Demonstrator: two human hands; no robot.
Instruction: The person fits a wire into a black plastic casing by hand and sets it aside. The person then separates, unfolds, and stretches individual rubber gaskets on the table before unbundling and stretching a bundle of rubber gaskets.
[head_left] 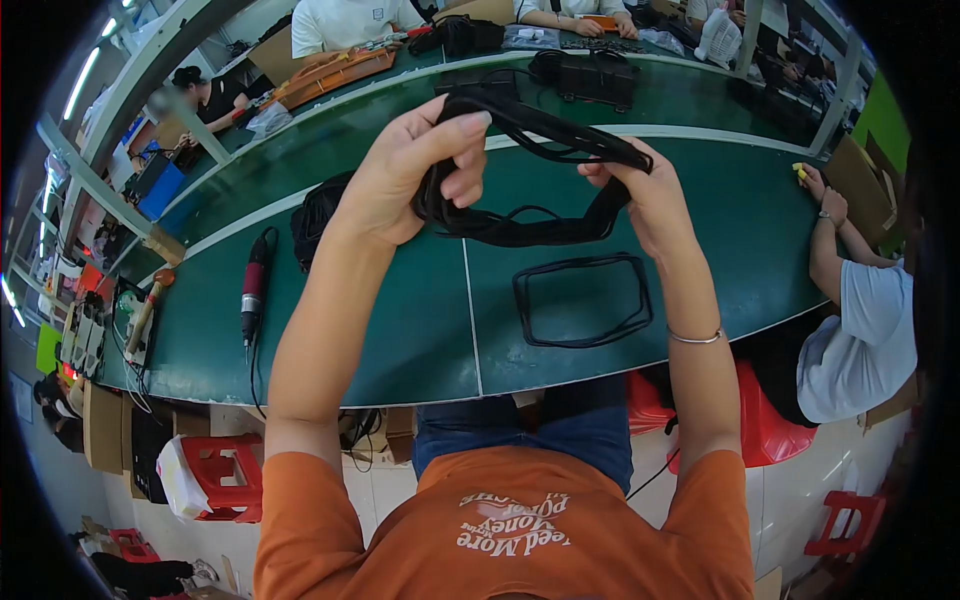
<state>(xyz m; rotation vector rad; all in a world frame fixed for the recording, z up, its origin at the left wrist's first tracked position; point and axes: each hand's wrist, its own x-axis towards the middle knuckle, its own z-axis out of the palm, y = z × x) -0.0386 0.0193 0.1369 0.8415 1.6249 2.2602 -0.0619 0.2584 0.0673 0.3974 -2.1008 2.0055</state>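
Both my hands hold up a bundle of thin black loops [530, 231], which look like rubber gaskets, above the green table. My left hand [425, 160] is closed around the bundle's left end, thumb on top. At the right end, my right hand [648, 195] grips the strands, with its fingers partly hidden behind them. The bundle spans the gap between the hands as an open ring. Beneath it, a few similar black gaskets [571, 343] lie flat on the table in a rounded rectangle, apart from both hands.
A red-and-black electric screwdriver [254, 285] with a cord lies at left. Beside my left forearm sits a black heap [316, 222]. Black boxes with cables [595, 82] stand on the far bench [690, 108]. A co-worker [850, 330] sits at right, holding something yellow [799, 172].
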